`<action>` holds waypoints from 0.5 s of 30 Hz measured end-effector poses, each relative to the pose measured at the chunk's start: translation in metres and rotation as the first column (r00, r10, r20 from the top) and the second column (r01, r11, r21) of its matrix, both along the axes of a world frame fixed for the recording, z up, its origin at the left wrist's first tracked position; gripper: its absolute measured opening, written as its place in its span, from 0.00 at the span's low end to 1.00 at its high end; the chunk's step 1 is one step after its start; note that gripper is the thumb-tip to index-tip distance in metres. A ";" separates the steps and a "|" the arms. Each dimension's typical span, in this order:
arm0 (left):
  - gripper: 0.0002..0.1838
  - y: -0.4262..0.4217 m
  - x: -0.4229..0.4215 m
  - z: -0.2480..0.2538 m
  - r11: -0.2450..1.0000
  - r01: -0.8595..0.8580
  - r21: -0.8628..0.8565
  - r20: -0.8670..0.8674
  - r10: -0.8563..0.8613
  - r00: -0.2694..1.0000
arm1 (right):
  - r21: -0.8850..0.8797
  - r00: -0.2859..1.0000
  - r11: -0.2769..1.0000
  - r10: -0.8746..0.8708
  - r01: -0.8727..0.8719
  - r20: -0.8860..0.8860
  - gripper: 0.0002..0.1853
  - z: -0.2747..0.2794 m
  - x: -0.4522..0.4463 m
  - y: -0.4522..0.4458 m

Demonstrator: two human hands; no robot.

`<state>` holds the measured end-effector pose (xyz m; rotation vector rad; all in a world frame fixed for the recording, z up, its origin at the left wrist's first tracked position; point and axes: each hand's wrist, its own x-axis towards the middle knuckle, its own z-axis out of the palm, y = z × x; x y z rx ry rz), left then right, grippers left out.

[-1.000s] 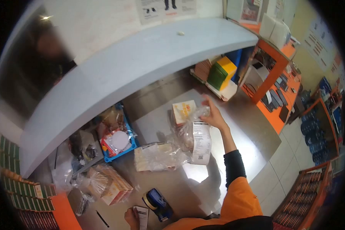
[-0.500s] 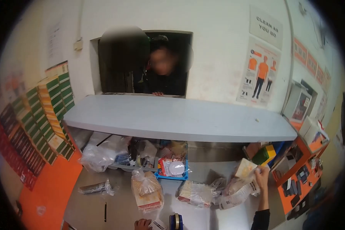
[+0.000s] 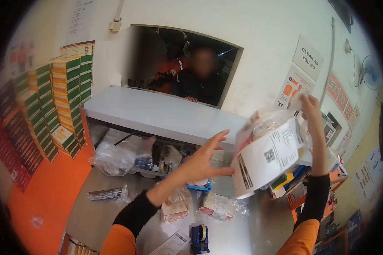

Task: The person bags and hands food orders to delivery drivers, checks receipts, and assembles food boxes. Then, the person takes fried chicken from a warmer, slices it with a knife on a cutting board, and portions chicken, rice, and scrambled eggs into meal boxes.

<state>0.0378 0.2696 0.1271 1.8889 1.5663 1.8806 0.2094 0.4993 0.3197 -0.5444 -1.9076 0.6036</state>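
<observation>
A clear plastic bag (image 3: 266,121) hangs in the air from my right hand (image 3: 311,106), whose fingers are closed on its top. Something reddish shows inside, but I cannot make out what. On the bag's near side is a white printed receipt (image 3: 266,158) with a QR code. My left hand (image 3: 203,160) is open, fingers spread, just left of the receipt's edge. Below, two bagged boxes (image 3: 175,210) (image 3: 219,207) rest on the metal counter. A blue tape dispenser (image 3: 199,239) stands nearer me, beside a loose receipt (image 3: 173,243).
A grey raised shelf (image 3: 166,114) crosses in front of the wall window, where people stand, one with a hand (image 3: 191,99) on the ledge. Plastic bags (image 3: 115,155) and a tray lie under the shelf. Stacked green-and-yellow boxes (image 3: 66,100) line the left side.
My right hand has raised the bag with its receipt from the counter to above shelf height. My left hand has left the counter and come up beside it. The view has tilted.
</observation>
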 end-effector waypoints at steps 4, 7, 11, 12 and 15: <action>0.50 0.010 -0.039 0.024 0.965 0.177 -0.193 0.049 -0.171 0.984 | 0.023 0.999 0.999 0.031 -0.030 -0.030 0.13 -0.009 -0.074 -0.010; 0.49 0.031 -0.083 0.004 0.974 -0.026 -0.224 -0.094 0.005 0.996 | -0.074 0.979 0.976 0.201 -0.203 -0.032 0.13 -0.019 -0.124 0.003; 0.46 0.058 -0.137 -0.019 0.952 -0.249 -0.176 -0.250 0.201 0.947 | -0.134 0.974 0.965 0.224 -0.225 -0.021 0.12 -0.038 -0.184 0.028; 0.46 0.072 -0.155 -0.029 0.952 -0.250 -0.176 -0.248 0.203 0.947 | -0.135 0.983 0.973 0.186 -0.185 -0.004 0.12 -0.044 -0.198 0.036; 0.43 0.104 -0.192 -0.050 0.980 0.019 -0.199 -0.004 -0.020 1.000 | -0.129 0.981 0.972 0.192 -0.194 -0.029 0.12 -0.064 -0.239 0.056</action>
